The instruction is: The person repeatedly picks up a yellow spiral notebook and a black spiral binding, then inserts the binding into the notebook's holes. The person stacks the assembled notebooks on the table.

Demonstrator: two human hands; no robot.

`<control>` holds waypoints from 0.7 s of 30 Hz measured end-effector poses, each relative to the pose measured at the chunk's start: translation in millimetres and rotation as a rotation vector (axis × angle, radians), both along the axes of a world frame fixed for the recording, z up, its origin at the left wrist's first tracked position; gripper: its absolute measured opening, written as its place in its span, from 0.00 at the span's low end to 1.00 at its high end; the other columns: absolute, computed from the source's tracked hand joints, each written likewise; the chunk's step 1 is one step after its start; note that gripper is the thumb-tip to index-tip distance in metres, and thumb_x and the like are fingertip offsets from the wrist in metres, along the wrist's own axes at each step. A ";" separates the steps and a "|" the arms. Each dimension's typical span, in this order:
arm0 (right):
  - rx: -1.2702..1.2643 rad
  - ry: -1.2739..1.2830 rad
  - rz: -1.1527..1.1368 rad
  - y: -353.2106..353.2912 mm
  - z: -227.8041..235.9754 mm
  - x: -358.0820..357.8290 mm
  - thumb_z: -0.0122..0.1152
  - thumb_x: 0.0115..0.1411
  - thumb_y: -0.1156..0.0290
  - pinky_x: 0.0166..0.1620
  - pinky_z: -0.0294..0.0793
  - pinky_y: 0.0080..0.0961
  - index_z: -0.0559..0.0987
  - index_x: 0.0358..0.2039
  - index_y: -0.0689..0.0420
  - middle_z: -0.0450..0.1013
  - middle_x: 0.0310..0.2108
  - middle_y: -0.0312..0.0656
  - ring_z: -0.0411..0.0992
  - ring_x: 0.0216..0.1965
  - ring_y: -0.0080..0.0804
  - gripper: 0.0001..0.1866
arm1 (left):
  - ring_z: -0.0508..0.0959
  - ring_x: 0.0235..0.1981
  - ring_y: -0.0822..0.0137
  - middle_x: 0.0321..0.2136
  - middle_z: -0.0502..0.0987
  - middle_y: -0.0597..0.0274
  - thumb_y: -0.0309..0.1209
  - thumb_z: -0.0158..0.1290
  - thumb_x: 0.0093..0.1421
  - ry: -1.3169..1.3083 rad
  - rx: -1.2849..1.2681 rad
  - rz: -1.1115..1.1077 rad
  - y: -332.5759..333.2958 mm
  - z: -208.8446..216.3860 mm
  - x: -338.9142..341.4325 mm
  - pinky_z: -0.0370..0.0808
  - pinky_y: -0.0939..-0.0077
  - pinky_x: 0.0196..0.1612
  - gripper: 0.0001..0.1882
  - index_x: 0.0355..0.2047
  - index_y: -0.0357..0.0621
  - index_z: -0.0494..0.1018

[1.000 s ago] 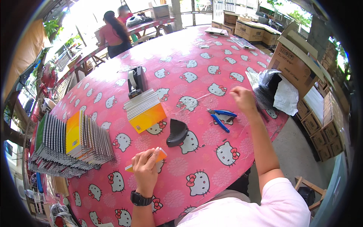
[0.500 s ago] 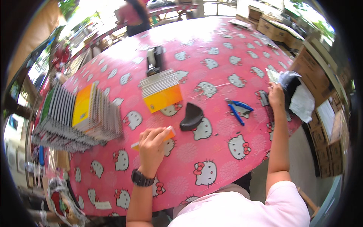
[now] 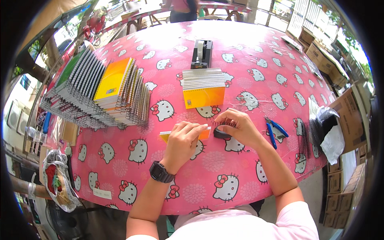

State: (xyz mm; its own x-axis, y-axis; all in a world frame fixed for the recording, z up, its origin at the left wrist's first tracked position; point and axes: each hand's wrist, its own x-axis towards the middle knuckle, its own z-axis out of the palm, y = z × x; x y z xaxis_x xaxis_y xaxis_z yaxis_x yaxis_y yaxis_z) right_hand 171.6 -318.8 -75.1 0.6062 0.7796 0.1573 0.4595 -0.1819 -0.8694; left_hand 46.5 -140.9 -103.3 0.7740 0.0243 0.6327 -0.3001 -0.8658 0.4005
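My left hand (image 3: 183, 142) is closed on a small notebook with a yellow-orange cover (image 3: 204, 135), held on its edge over the table. To its right, my right hand (image 3: 239, 125) pinches a thin dark spiral wire (image 3: 217, 124) close to the notebook's end. Just below those fingers lies a black curved block (image 3: 221, 133), partly covered by the hand. Beyond both hands sits a pile of yellow-covered notebooks (image 3: 204, 97), their white edges fanned toward the back. Blue-handled pliers (image 3: 274, 132) rest right of my right forearm.
At the left stand tall stacks of spiral-bound notebooks, yellow (image 3: 113, 82) and green (image 3: 69, 71). A black tape dispenser (image 3: 202, 54) is behind the pile. Dark wire spirals (image 3: 305, 140) and a plastic bag (image 3: 332, 140) lie at the right edge, near cardboard boxes (image 3: 347, 116). A person (image 3: 183, 10) is far off.
My right hand has come from the bag at the right edge to beside the notebook, now with a spiral wire. My left hand keeps the notebook. The view has shifted.
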 end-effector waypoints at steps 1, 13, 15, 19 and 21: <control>0.018 -0.026 0.035 3.7 -2.3 -0.3 0.60 0.54 0.80 0.37 0.73 0.24 0.77 0.37 0.60 0.73 0.31 0.40 0.73 0.32 0.27 0.09 | 0.77 0.36 0.60 0.32 0.78 0.61 0.21 0.53 0.53 -0.004 -0.006 0.004 0.4 -1.9 -0.2 0.71 0.65 0.43 0.12 0.38 0.46 0.76; 0.044 -0.100 0.178 8.3 -9.9 10.0 0.59 0.55 0.80 0.41 0.72 0.23 0.77 0.37 0.60 0.73 0.35 0.38 0.73 0.36 0.26 0.08 | 0.78 0.36 0.61 0.33 0.79 0.61 0.23 0.56 0.53 -0.064 -0.044 -0.012 6.8 -6.3 0.1 0.73 0.66 0.41 0.07 0.33 0.45 0.76; 0.049 -0.111 0.218 6.4 -8.2 7.8 0.58 0.55 0.82 0.40 0.72 0.23 0.77 0.37 0.61 0.73 0.34 0.39 0.73 0.36 0.27 0.08 | 0.78 0.37 0.62 0.33 0.79 0.62 0.23 0.57 0.52 -0.086 -0.019 0.001 6.1 -6.7 -1.0 0.73 0.67 0.41 0.07 0.33 0.46 0.76; 0.096 -0.178 0.203 8.3 -8.5 6.2 0.57 0.55 0.82 0.39 0.72 0.24 0.77 0.37 0.61 0.73 0.33 0.39 0.72 0.36 0.29 0.08 | 0.78 0.36 0.63 0.33 0.79 0.64 0.25 0.59 0.51 -0.120 -0.007 0.021 2.9 -7.8 0.8 0.72 0.67 0.40 0.08 0.33 0.47 0.76; 0.122 -0.149 0.190 7.9 -8.3 4.9 0.57 0.55 0.81 0.39 0.72 0.27 0.77 0.37 0.60 0.73 0.30 0.40 0.72 0.36 0.32 0.08 | 0.78 0.35 0.64 0.32 0.79 0.65 0.25 0.59 0.51 -0.100 -0.012 0.056 1.8 -10.6 1.1 0.71 0.68 0.39 0.09 0.35 0.47 0.76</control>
